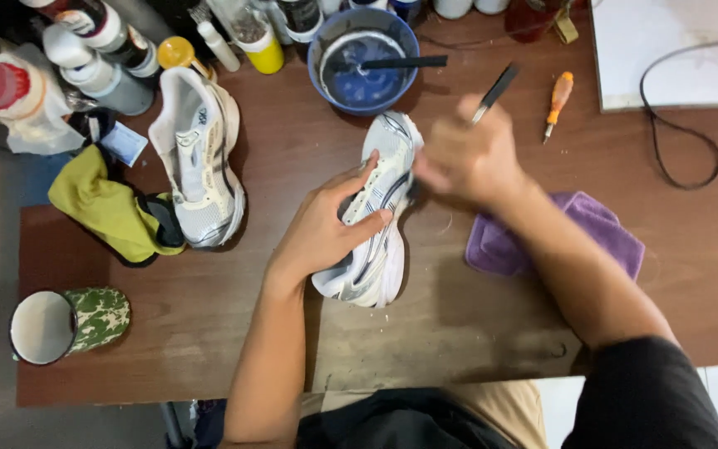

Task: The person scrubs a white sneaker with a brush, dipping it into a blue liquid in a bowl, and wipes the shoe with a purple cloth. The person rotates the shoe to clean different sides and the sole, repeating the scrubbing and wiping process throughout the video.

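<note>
A white and silver sneaker (pixel 384 258) lies on its side in the middle of the brown table (pixel 209 333). My left hand (pixel 326 224) grips it over the tongue and laces. My right hand (pixel 467 154), blurred by motion, holds a thin dark-handled brush (pixel 496 90) whose working end meets the sneaker's side by the toe. The brush head is hidden behind my fingers.
A second matching sneaker (pixel 197 158) lies to the left, beside a yellow-green cloth (pixel 105 208). A blue bowl (pixel 363 58) with a stick across it, several bottles (pixel 110 50), an orange screwdriver (pixel 558 100), a purple cloth (pixel 508 245) and a camouflage mug (pixel 68 324) surround the work spot.
</note>
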